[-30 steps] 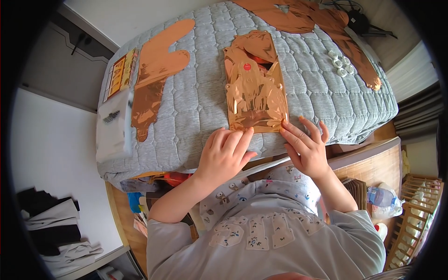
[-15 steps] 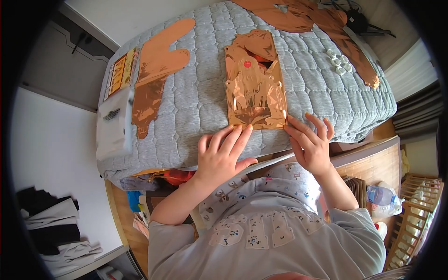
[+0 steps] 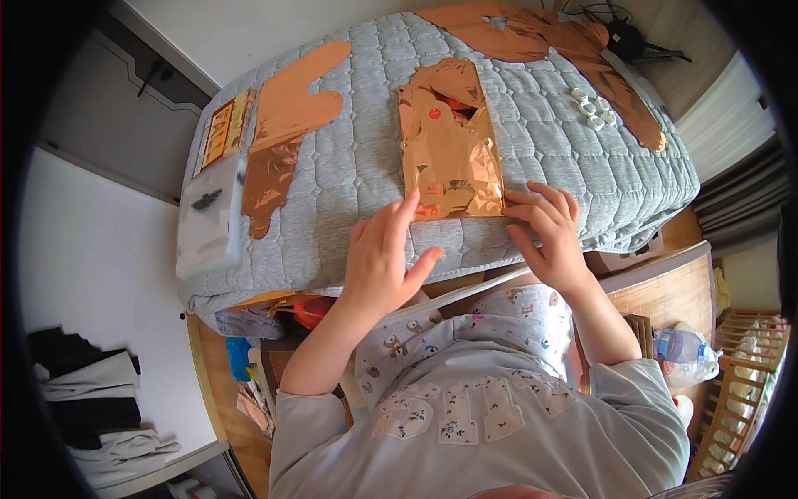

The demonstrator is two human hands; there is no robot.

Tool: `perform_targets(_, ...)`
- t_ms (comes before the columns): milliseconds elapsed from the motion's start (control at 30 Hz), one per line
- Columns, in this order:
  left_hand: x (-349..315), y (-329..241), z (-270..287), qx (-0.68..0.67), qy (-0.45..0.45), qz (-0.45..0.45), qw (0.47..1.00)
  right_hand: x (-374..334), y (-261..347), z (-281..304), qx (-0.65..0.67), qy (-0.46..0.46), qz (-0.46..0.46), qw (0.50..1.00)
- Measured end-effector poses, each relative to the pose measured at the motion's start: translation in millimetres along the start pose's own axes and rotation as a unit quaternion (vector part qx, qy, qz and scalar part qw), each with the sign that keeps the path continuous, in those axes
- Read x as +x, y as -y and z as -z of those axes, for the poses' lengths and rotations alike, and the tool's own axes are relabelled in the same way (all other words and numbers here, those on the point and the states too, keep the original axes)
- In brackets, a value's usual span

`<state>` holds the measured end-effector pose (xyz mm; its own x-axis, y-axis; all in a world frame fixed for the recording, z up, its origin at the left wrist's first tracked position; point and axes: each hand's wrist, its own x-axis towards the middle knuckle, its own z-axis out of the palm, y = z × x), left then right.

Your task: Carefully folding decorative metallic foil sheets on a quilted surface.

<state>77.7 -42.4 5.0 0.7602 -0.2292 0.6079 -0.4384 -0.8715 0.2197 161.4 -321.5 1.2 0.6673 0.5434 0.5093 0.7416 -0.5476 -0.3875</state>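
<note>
Two bare hands rest on a grey quilted bed cover (image 3: 349, 166) in the head view, both at the near edge of a crumpled rose-gold foil balloon (image 3: 449, 150) that lies flat in the middle of the bed. Left hand (image 3: 382, 254) is open, fingers spread and flat on the quilt, its fingertips (image 3: 411, 200) touching the balloon's lower left corner. Right hand (image 3: 553, 233) is open too, fingers curved, the tips meeting the lower right corner; neither hand grips anything.

To the left lies another flat foil balloon (image 3: 287, 125) of the same colour (long and bent in shape), and just beside it, at the bed's left edge, a clear plastic packet (image 3: 212, 212) with an orange card (image 3: 218, 133) above it. Along the far right side stretches a third foil piece (image 3: 573, 50), with a few small white bits (image 3: 588, 106) near it. Right of the bed stands a wooden surface (image 3: 665, 283), with a plastic bottle (image 3: 677, 345) lower down
</note>
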Motion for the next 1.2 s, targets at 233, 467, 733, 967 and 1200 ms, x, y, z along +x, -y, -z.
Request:
perform_targets(233,36,20,23,-0.17,0.14,0.166,0.961,28,-3,21,0.083,0.096,-0.044,0.991)
perform_targets(467,44,51,25,-0.083,0.21,0.049,0.973,56,-18,23,0.023,0.104,0.042,0.993)
perform_targets(733,43,57,15,-0.036,0.221,-0.033,0.974,70,-16,20,0.005,0.197,0.051,0.979)
perform_targets(967,36,41,24,-0.053,0.223,-0.057,0.972,55,-10,19,0.005,0.193,0.076,0.978)
perform_targets(1200,26,32,23,-0.042,0.19,-0.047,0.98,44,-10,11,0.043,0.144,0.103,0.983)
